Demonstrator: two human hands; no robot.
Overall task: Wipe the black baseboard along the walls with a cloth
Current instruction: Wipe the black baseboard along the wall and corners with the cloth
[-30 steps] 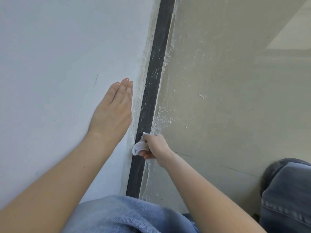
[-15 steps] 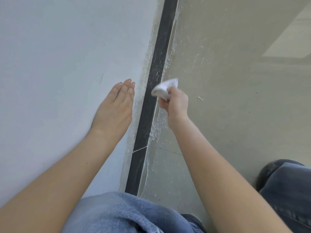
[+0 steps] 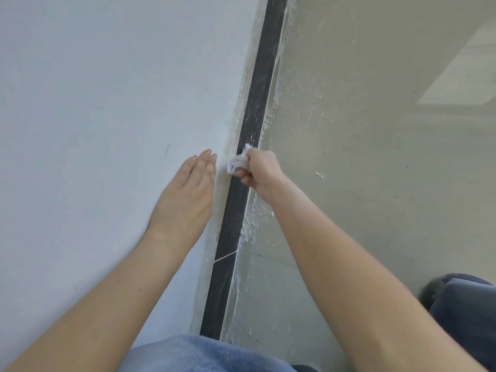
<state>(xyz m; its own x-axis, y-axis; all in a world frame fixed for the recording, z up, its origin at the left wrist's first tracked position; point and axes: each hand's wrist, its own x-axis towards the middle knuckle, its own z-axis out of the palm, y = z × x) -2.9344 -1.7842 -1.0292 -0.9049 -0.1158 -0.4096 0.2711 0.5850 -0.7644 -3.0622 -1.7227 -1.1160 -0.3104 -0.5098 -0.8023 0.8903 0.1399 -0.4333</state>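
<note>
Baseboard point(image 3: 252, 124) under cloth point(image 3: 237, 163) gripped by right hand point(image 3: 261, 171)

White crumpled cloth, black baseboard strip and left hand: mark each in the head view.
white crumpled cloth point(image 3: 237, 162), head view, the middle of its bunched folds.
black baseboard strip point(image 3: 256, 103), head view, dusty face above the cloth.
left hand point(image 3: 188, 194), head view, back of the hand.
</note>
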